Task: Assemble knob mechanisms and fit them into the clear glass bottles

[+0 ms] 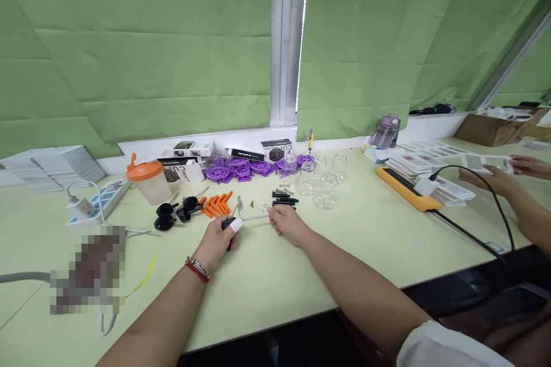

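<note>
My left hand (218, 242), with a white wrap on the thumb, is closed round a black part (229, 222), mostly hidden in the fingers. A thin metal rod (256, 217) reaches from there to my right hand (289, 223), whose fingertips pinch its far end. Beyond my left hand lie orange angled pieces (216, 205) and black round parts with metal stems (166, 222). Black tubular pieces (284, 199), springs (284, 190), short metal pins (240, 203) and small brass-coloured bits (252, 204) lie just past my hands.
Clear jars and lids (323, 200) stand behind on the right, near purple wheel-like parts (232, 169) and boxes (187, 172). An orange-lidded bottle (148, 180) is left. A yellow power strip (407, 189) lies right, near another person's hands (493, 178) holding a white frame.
</note>
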`<state>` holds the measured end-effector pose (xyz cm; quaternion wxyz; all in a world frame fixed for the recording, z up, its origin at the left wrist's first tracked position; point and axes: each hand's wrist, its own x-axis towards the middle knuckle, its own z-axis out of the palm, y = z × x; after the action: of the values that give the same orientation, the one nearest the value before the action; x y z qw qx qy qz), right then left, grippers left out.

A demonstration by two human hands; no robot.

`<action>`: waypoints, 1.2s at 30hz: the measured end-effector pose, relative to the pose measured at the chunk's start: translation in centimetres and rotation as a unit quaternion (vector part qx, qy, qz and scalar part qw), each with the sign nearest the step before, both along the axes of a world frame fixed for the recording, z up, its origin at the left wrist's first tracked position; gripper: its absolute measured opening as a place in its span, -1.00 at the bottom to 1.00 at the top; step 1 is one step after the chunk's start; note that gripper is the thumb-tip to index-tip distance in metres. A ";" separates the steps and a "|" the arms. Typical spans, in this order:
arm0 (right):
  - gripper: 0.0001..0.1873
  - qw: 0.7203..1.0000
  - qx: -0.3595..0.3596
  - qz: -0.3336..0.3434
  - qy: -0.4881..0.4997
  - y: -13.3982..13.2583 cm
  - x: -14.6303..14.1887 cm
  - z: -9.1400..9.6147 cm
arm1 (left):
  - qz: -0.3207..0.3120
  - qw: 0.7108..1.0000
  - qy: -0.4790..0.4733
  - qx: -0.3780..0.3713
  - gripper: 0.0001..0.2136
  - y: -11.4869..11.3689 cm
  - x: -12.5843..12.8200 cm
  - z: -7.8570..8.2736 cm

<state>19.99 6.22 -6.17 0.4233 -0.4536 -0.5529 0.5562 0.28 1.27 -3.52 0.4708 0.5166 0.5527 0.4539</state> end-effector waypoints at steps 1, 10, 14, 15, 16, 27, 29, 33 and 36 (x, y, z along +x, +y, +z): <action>-0.61 1.000 0.000 0.001 -0.005 0.0 0.0 0.1 | 0.000 1.000 0.004 0.002 -0.66 0.0 0.0 0.0; -0.54 1.000 0.017 0.002 -0.004 -0.2 0.0 0.0 | 0.003 1.000 0.008 0.007 -0.69 -0.1 -0.1 0.0; -0.54 0.999 0.031 0.009 0.017 -0.3 0.0 0.1 | 0.010 1.000 -0.004 0.006 -0.67 -0.1 -0.1 0.1; -0.55 0.999 0.032 0.008 0.023 -0.3 0.0 0.1 | 0.011 1.000 -0.006 0.005 -0.66 -0.1 -0.1 0.2; -0.56 0.999 0.031 0.005 0.030 -0.3 0.0 0.2 | 0.010 1.000 -0.005 0.004 -0.66 -0.1 -0.1 0.2; -0.71 0.996 -0.005 0.013 0.089 -0.3 0.7 0.8 | 0.012 1.000 -0.010 0.005 -0.68 0.1 -0.1 0.1; -0.72 0.997 -0.003 0.007 0.078 -0.3 0.6 0.8 | 0.012 1.000 -0.010 0.004 -0.68 0.2 -0.2 0.0; -0.73 0.998 0.003 0.004 0.058 -0.3 0.5 0.5 | 0.008 1.000 -0.016 0.003 -0.66 0.2 -0.2 -0.1; -0.73 0.999 0.011 0.006 0.045 -0.2 0.4 0.3 | 0.004 1.000 -0.020 0.000 -0.66 0.2 -0.2 -0.1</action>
<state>20.41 6.01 -5.85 0.4495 -0.4195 -0.5424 0.5725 0.11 1.50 -3.59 0.4794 0.5053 0.5453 0.4663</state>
